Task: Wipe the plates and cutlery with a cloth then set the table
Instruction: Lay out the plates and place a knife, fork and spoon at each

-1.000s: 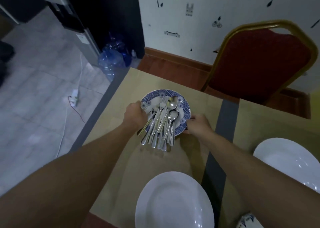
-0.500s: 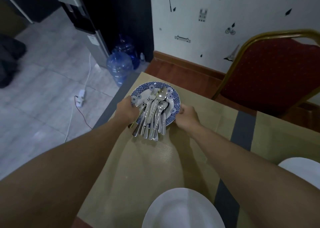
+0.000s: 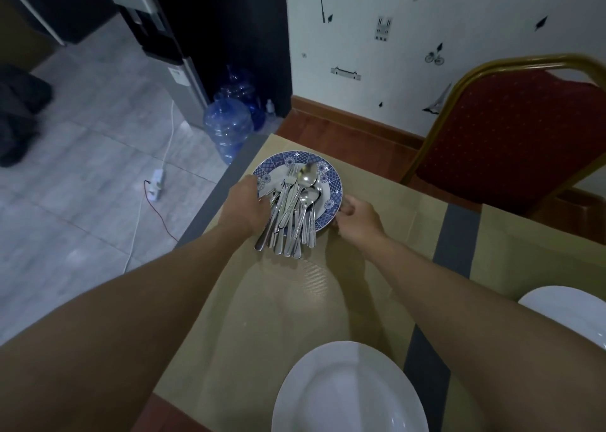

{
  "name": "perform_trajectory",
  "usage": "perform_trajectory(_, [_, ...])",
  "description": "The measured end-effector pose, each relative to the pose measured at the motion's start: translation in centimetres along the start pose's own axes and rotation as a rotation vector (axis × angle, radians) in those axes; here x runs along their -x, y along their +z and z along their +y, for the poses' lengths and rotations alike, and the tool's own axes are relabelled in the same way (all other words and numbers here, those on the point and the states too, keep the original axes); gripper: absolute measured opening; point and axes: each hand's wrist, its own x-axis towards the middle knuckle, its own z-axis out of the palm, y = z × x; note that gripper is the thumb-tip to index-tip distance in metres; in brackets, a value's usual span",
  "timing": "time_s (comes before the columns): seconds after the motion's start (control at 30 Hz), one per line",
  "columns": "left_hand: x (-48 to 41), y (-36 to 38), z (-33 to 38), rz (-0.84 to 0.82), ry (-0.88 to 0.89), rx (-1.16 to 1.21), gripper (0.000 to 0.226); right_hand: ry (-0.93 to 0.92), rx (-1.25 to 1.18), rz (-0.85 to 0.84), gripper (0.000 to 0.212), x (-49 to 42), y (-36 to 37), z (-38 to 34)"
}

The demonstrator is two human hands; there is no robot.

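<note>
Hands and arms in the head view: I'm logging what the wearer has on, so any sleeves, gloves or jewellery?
Both arms are bare as far up as the frame shows: no sleeve on the left arm or the right arm. The left hand and right hand wear no gloves, and no watch or bracelet shows at either wrist. Whether a finger bears a ring cannot be told.

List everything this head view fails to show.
- Head view: fingertips of the left hand and right hand, tucked under the blue plate they hold.
- Cutlery count: the pieces overlap in a pile.
- Near white plate: cut off by the bottom edge.
- Right white plate: cut off by the right edge.
</note>
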Motion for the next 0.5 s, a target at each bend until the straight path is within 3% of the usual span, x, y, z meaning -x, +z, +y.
perform_trajectory(0.17, [2.6,-0.3,2.2,-0.026,0.114,-0.039,0.041,0.067,0.03,0.016,0.055,1.9,-2.1,1.3])
perform_trajectory(0.5, [10.6,0.5,5.1,-0.236,0.154,-0.033,0.022,0.164,-0.01,-0.005,0.044,10.5,-7.3,5.2])
